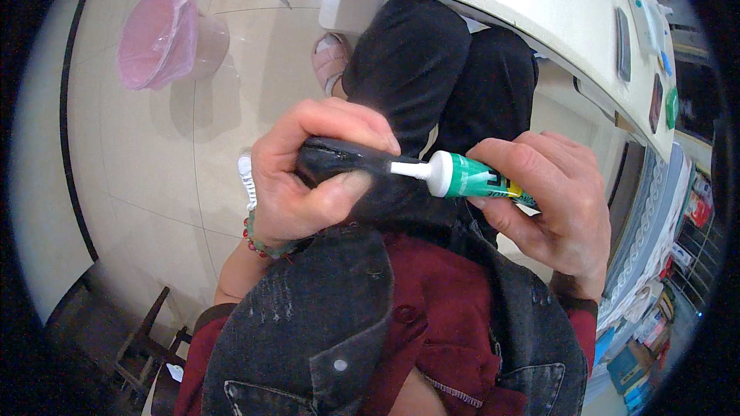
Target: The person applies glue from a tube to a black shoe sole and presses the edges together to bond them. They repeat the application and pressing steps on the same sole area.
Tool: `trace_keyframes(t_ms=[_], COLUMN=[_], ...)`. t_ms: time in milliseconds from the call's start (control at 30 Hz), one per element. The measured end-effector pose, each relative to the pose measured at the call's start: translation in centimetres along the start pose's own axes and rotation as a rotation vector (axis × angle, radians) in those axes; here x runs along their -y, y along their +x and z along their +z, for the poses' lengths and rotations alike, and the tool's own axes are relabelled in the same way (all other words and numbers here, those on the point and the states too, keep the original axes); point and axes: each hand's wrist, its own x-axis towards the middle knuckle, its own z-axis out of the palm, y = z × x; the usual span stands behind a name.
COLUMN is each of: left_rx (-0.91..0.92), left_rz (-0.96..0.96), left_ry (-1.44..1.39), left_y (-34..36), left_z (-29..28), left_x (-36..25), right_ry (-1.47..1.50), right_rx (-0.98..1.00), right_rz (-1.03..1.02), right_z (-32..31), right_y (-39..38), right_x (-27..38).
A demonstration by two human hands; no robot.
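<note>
My left hand [316, 162] is closed around a glossy black piece [333, 160], rounded at its left end and narrowing to the right; I cannot tell its exact kind. My right hand [543, 200] grips a green, white and yellow glue tube [470, 177], which lies nearly level and points left. From the tube's white collar a slim white nozzle [410, 170] reaches to the narrow end of the black piece. Whether the tip touches it or lies just in front of it, I cannot tell. Both hands are above my lap, over black trousers [416, 46].
A pink lined bin [166, 42] stands on the tiled floor at the far left. Ahead and to the right curves a white table [555, 0], with a dark flat object [623, 45] near its edge. A dark chair [100, 323] is at the lower left.
</note>
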Motion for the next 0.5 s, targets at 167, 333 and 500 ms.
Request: trace_keyframes(t_ms=[167, 333, 500], left_rx=[0.027, 0.068, 0.08], left_rz=[0.021, 0.056, 0.056], left_ry=[-0.015, 0.022, 0.057], left_y=[0.2, 0.4, 0.2], left_z=[0.1, 0.1, 0.4], left_x=[0.0, -0.3, -0.9], right_ry=[-0.038, -0.068, -0.078], right_rx=[-0.006, 0.006, 0.01], right_rz=[-0.025, -0.055, -0.069], right_z=[-0.5, -1.3, -1.9], right_y=[0.4, 0.7, 0.8], right_x=[0.5, 1.1, 1.6])
